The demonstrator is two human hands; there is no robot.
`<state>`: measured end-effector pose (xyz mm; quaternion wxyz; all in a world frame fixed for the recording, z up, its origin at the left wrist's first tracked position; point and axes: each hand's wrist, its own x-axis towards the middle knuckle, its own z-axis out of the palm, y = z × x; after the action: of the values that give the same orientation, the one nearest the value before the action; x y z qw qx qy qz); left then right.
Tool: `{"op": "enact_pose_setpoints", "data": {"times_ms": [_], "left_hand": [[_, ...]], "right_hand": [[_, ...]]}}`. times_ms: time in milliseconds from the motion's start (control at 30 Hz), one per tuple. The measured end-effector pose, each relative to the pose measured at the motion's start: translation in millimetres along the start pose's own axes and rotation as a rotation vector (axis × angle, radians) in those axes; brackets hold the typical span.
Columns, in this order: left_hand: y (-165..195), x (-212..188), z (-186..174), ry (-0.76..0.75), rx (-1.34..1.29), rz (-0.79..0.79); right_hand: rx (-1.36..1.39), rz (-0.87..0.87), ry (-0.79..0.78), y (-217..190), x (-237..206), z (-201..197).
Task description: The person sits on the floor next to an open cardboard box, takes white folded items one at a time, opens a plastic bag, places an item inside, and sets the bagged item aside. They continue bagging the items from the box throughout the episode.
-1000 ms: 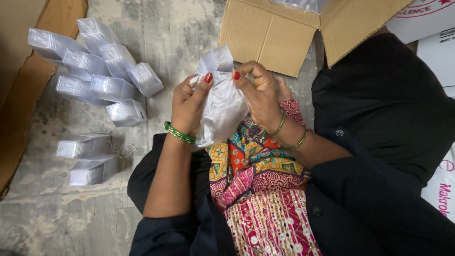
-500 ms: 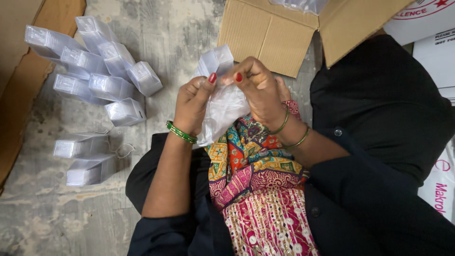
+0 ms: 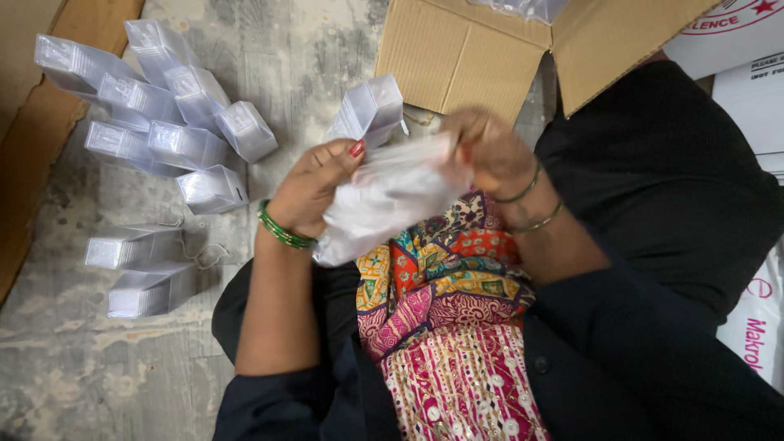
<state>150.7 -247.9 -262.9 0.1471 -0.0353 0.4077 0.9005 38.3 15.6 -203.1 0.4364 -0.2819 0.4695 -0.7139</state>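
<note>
Crumpled, translucent white plastic bag (image 3: 390, 200), motion-blurred, pinched between left hand (image 3: 314, 189) and right hand (image 3: 490, 151), fingers clamped on its top edge.

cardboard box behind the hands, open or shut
Open. The cardboard box has its flaps folded outward, and clear plastic shows inside at its top edge. How full it is cannot be told.

soft daylight, motion-blurred hands
</note>
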Motion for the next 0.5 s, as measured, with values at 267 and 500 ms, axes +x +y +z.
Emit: {"op": "enact_pose_setpoints", "data": {"times_ms": [267, 500], "left_hand": [[-27.3, 65.2, -28.6, 0.446, 0.074, 0.351], [-10.8, 58.3, -33.2, 0.458, 0.121, 0.313]], "right_hand": [[0.340, -0.019, 0.535, 63.8, 79.2, -36.1], [0.266, -0.038, 0.497, 60.4, 67.3, -40.7]]}}
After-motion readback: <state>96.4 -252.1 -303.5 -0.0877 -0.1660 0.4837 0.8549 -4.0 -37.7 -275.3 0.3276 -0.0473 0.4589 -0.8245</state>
